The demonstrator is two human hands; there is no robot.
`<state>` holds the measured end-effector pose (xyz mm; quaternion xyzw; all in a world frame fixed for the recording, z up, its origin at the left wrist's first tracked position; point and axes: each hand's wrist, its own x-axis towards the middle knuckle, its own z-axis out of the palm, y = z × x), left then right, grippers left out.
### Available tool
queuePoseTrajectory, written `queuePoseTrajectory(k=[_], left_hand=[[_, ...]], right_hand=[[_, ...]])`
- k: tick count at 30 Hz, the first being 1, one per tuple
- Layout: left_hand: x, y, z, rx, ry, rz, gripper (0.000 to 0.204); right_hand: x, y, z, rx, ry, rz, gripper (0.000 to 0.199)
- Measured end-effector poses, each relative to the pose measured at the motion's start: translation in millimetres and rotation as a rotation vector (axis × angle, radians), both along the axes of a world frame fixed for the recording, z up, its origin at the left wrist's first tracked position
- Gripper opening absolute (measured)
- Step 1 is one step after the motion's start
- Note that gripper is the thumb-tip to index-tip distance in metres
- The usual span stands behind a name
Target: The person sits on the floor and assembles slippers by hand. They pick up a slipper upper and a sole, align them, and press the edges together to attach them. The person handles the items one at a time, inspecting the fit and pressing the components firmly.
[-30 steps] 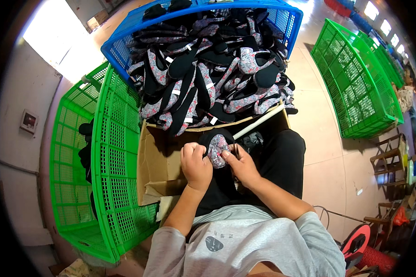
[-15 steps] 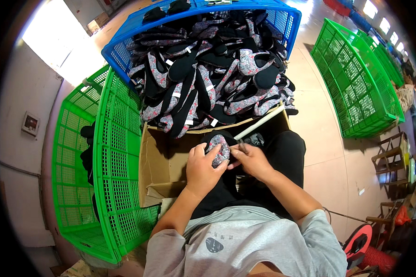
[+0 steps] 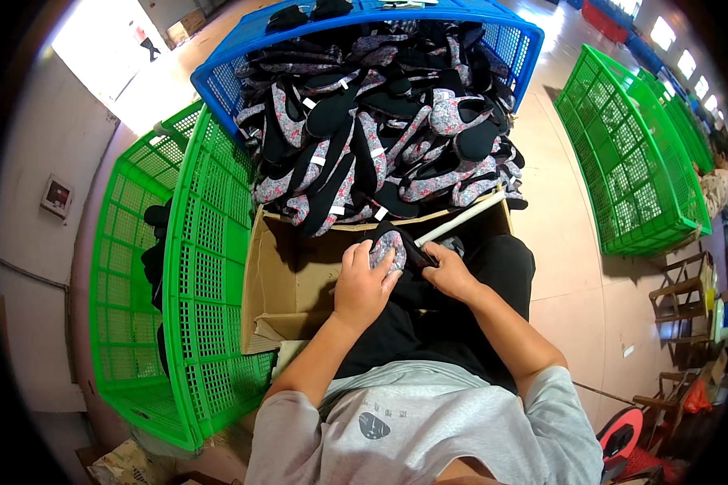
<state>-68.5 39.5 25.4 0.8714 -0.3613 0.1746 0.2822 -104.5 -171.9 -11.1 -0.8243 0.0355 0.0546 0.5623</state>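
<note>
My left hand [image 3: 362,284] wraps around a floral-patterned shoe upper [image 3: 390,245] with a black lining, held over my lap. My right hand [image 3: 450,273] grips the black edge of the same piece from the right. Both hands sit just in front of an open cardboard box [image 3: 287,279]. Beyond the box, a blue plastic crate [image 3: 243,48] is heaped with several matching floral and black shoe uppers [image 3: 380,137].
A green plastic crate [image 3: 198,275] stands upright on my left, holding a few dark pieces. More green crates [image 3: 631,153] lean at the right on the tiled floor. A white stick [image 3: 461,220] lies across the box's far edge. Wooden chairs [image 3: 679,299] stand at far right.
Both hands have shifted slightly toward the box with the shoe upper. My left hand has closed further over the floral piece, and my right hand has moved to its black edge.
</note>
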Motion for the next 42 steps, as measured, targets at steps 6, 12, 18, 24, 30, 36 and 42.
queuePoseTrajectory(k=[6,12,18,24,30,36,42], left_hand=[[30,-4,-18,0.014,0.009,0.091,0.036],[69,-8,-27,0.076,0.019,0.177,0.011],[100,-13,-48,0.299,-0.04,0.229,0.007],[110,-30,-40,0.745,0.255,0.273,0.02],[118,-33,-38,0.789,0.386,0.258,0.028],[90,-22,-39,0.659,0.143,0.21,0.016],[51,-18,-15,0.336,-0.183,0.101,0.007]], right_hand=[[-5,8,0,0.116,-0.11,0.08,0.017],[-3,19,2,0.176,-0.123,0.123,0.015],[4,27,3,0.183,-0.111,0.134,0.013],[4,25,-6,0.228,-0.103,0.151,0.014],[4,28,-1,0.336,-0.02,0.093,0.017],[-10,26,-3,0.487,0.067,-0.027,0.023],[-19,32,13,0.474,0.096,-0.184,0.013]])
